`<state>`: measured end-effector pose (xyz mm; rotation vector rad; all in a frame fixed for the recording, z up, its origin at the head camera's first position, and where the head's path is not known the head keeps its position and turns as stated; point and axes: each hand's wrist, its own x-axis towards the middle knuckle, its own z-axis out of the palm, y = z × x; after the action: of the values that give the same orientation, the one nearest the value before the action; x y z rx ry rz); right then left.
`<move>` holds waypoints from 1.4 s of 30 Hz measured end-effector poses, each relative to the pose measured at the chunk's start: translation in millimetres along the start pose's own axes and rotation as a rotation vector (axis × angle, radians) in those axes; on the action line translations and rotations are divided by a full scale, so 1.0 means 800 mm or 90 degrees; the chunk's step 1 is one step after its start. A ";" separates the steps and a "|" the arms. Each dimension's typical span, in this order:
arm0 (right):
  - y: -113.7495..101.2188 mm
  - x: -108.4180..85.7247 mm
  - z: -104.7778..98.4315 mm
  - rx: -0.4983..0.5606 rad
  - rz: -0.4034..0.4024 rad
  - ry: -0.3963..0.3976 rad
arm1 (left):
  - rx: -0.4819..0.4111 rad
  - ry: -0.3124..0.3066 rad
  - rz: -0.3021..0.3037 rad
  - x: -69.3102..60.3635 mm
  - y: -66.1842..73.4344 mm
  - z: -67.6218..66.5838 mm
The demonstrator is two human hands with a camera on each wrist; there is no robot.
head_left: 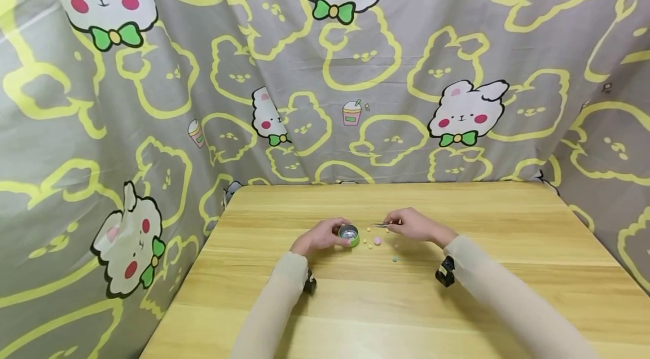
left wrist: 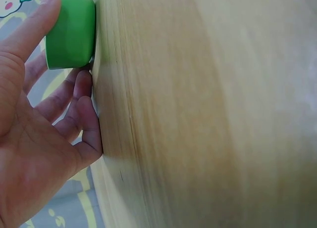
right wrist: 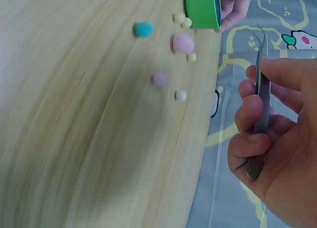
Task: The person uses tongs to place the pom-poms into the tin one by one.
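A round green tin (head_left: 348, 236) with an open top and silvery inside stands on the table; in the left wrist view its green side (left wrist: 72, 32) shows. My left hand (head_left: 325, 235) holds it between thumb and fingers. My right hand (head_left: 413, 224) grips metal tweezers (right wrist: 262, 109), whose bent tips stand slightly apart with nothing between them. Between the hands lie small balls: a larger pink one (right wrist: 183, 43), a blue-green one (right wrist: 143, 29), a mauve one (right wrist: 160, 78), a whitish one (right wrist: 181, 95) and several small yellow ones (right wrist: 191, 57).
The wooden table (head_left: 355, 314) reaches back to a grey curtain (head_left: 315, 65) with yellow outlines and white cartoon animals, which also hangs at the left and right sides. A black wrist camera (head_left: 446, 271) sits at the right sleeve, another (head_left: 309, 281) at the left.
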<state>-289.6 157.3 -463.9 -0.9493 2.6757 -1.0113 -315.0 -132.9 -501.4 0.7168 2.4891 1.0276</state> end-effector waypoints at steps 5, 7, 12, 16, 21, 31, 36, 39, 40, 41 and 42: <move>0.008 -0.019 -0.010 0.015 0.011 0.003 | 0.002 -0.002 0.003 0.000 0.001 -0.002; 0.012 -0.026 -0.012 0.016 0.015 0.003 | 0.007 -0.003 0.003 0.000 0.001 -0.003; 0.018 -0.040 -0.014 0.000 0.022 0.008 | 0.007 0.003 -0.003 -0.002 0.000 -0.008; 0.019 -0.051 -0.012 -0.028 0.013 0.007 | 0.005 0.003 -0.001 -0.004 0.002 -0.011; 0.021 -0.063 -0.007 -0.047 -0.014 0.000 | 0.004 0.005 0.007 -0.004 0.005 -0.011; 0.030 -0.081 0.008 -0.084 -0.052 -0.021 | -0.002 0.001 0.007 -0.003 0.004 -0.003; 0.035 -0.084 0.014 -0.076 -0.048 -0.028 | 0.001 -0.001 0.002 -0.004 0.003 0.000; 0.037 -0.083 0.017 -0.076 -0.038 -0.033 | 0.001 -0.001 -0.001 -0.003 0.002 0.000; 0.037 -0.082 0.018 -0.075 -0.035 -0.037 | 0.001 -0.002 -0.002 -0.003 0.002 0.000; 0.038 -0.082 0.018 -0.076 -0.031 -0.042 | 0.001 -0.003 -0.004 -0.002 0.002 0.000; 0.038 -0.082 0.019 -0.074 -0.030 -0.047 | 0.002 -0.004 -0.006 -0.002 0.001 0.000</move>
<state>-248.5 205.7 -501.4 -1.0545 2.6878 -0.8194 -313.4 -133.3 -500.5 0.7075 2.4880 1.0166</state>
